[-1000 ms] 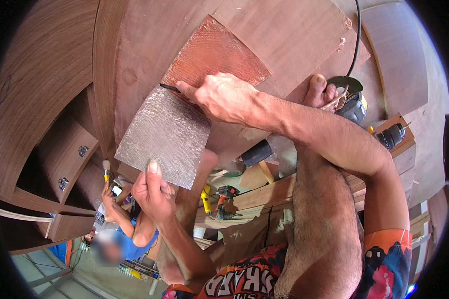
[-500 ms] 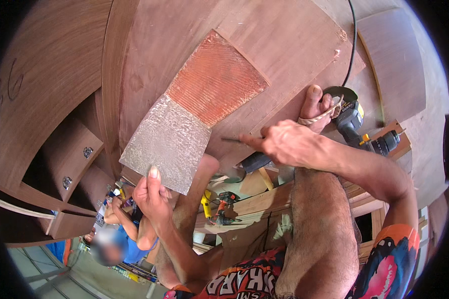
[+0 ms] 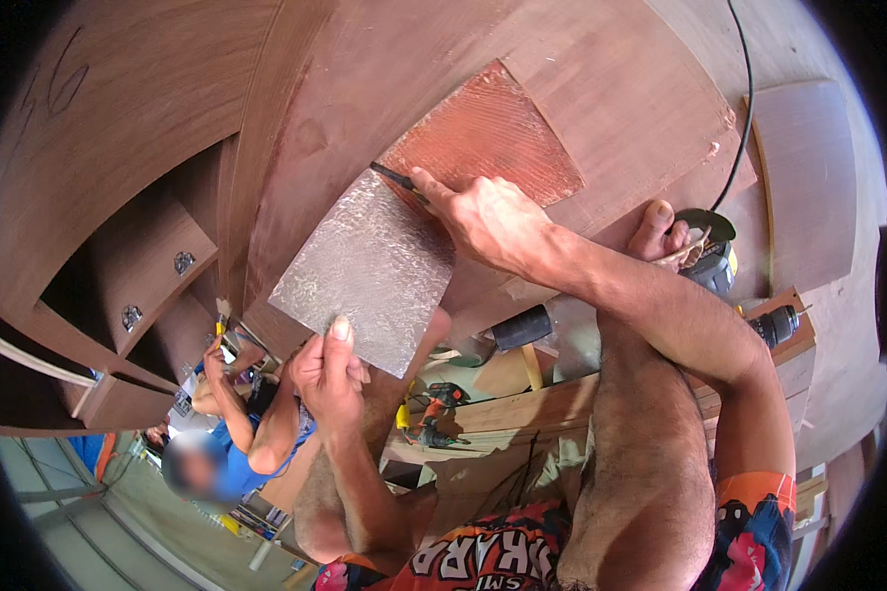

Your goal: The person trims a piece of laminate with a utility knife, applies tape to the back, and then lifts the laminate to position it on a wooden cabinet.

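No packages, signs or screens show in the head view. The only marking on the surroundings is a dark handwritten scrawl [image 3: 57, 87] on the brown wooden panel [image 3: 118, 108] at the upper left, near the rim of the picture; it sits on bare wood, not on a label. Low in the frame, the person's own shirt [image 3: 483, 561] carries large white block lettering on an orange and black print, partly cut off by the lower edge. The small things on the workbench below are too small to tell whether any bears a label.
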`<state>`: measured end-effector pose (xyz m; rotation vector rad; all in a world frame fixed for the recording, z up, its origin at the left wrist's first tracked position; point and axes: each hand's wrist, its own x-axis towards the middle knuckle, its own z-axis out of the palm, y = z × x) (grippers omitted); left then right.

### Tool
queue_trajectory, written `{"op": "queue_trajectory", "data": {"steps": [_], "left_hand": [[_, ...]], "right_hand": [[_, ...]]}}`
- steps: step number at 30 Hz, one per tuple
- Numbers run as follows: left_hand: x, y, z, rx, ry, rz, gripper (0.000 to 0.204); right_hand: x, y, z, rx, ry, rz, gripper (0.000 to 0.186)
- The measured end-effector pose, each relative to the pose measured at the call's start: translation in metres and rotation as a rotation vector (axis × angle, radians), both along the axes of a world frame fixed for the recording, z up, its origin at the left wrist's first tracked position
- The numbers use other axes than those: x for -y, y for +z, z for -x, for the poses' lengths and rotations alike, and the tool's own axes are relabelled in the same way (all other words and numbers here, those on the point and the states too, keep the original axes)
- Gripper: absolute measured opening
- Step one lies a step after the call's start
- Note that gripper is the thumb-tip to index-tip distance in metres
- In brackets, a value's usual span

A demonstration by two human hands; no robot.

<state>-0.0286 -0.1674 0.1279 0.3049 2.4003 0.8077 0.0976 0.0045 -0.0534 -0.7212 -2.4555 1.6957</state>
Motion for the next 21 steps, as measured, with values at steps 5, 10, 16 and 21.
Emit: {"op": "queue_trajectory", "data": {"steps": [5,10,16,21], "left_hand": [[-0.004,0.005,-0.004,0.026,-0.007,0.070,0.028],[-0.023,-0.012,-0.006,-0.145,-0.342,-0.039,0.042],[-0.002,-0.011,-0.007,-0.107,-0.238,-0.108,0.043],[-0.008,0.006,-0.004,0.184,0.020,-0.072,0.041]], "right_hand": [[0.013,-0.014,0.018,-0.241,-0.064,-0.059,0.062],[-0.003,-0.007,0.012,-0.130,-0.061,-0.031,0.051],[0.015,-0.013,0.016,-0.182,-0.017,-0.125,0.053],[0.007,-0.015,0.017,-0.153,0.033,-0.197,0.056]]}}
